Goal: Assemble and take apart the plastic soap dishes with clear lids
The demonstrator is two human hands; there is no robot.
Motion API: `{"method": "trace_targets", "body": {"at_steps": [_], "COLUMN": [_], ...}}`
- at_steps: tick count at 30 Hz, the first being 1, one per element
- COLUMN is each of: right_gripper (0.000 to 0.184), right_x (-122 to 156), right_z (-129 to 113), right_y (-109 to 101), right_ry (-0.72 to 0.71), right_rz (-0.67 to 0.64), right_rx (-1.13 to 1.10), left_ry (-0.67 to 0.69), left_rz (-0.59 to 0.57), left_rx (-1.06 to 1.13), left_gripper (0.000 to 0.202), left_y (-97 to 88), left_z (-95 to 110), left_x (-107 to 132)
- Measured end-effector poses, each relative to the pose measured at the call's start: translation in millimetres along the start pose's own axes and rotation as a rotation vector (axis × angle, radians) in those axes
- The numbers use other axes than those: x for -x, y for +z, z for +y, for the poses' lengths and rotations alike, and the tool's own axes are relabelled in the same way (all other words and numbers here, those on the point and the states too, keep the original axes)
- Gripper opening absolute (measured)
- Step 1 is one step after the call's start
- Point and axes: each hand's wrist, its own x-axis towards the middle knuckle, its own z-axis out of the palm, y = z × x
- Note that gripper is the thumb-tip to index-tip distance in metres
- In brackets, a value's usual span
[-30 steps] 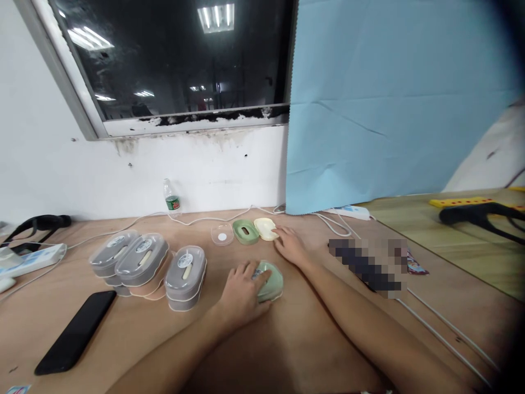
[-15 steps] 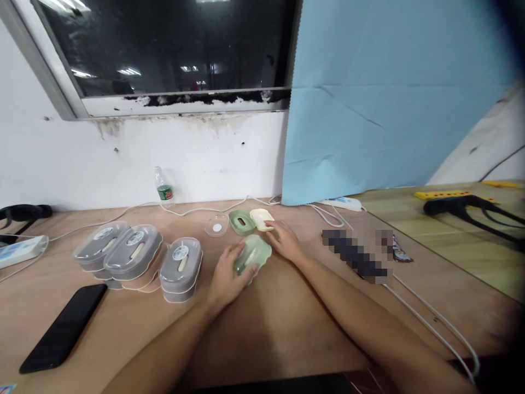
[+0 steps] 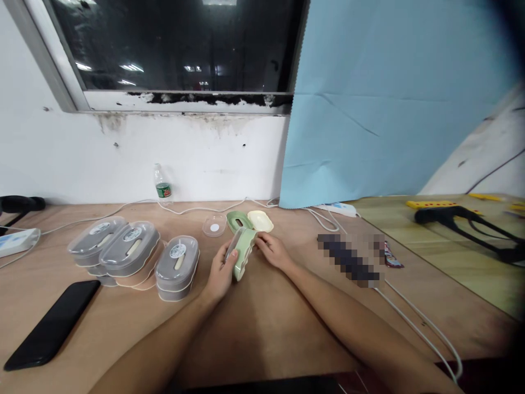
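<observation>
My left hand (image 3: 222, 273) grips a light-green plastic box (image 3: 246, 249) with a clear cover, tilted up on its side so that its wavy edge faces right. The fingers of my right hand (image 3: 273, 249) are bent against the box's upper right edge; their tips are partly hidden. Just behind it lie a green oval piece with a slot (image 3: 238, 220), a cream-coloured shallow tray (image 3: 261, 221) and a small clear lid (image 3: 214, 225) with a white round sticker.
Left of my hands stand several grey lidded boxes (image 3: 178, 268), some stacked. A black phone (image 3: 53, 323) lies at the front left. A bottle (image 3: 163, 186) stands by the wall. White cables (image 3: 197, 210), a pixelated dark object (image 3: 348, 260) and a snack wrapper (image 3: 392, 255) are also on the table.
The green box has been turned from facing up onto its side in my left hand. My right hand has moved from the cream tray to the box's edge. The view has shifted slightly.
</observation>
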Motion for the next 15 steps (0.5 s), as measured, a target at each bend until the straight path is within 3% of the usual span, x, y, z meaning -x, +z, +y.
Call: {"method": "trace_targets", "body": {"at_steps": [10, 15], "right_gripper": [0.028, 0.023], "right_x": [0.1, -0.8], "right_z": [0.1, 2.3], "right_y": [1.9, 2.3], "right_ry": [-0.041, 0.031], "right_rz": [0.176, 0.194], "right_rx": [0.263, 0.083], "left_ry": [-0.032, -0.137], "left_rz": [0.02, 0.029], "left_rx": [0.058, 0.172], "left_gripper": [0.054, 0.059], "left_y": [3.8, 4.2], "left_z": [-7.0, -8.3], "left_x": [-4.5, -4.0]}}
